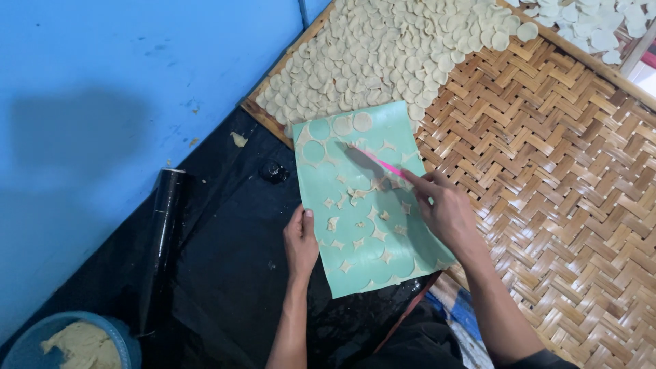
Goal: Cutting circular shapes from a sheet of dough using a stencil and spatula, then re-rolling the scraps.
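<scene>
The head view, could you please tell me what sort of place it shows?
Probably a small home food workshop: cut dough discs drying on a woven bamboo tray, a green sheet with dough scraps, and a dough bucket.

A woven bamboo tray [567, 178] fills the right side, its upper part heaped with pale dough rounds [383, 48]. Black plastic sheeting [225, 253] covers the floor beside a blue wall [123, 75]. On it lie a black roll [160, 239] and a small black lump [274, 171]. A blue tub of dough [75, 345] sits at the lower left corner.
</scene>
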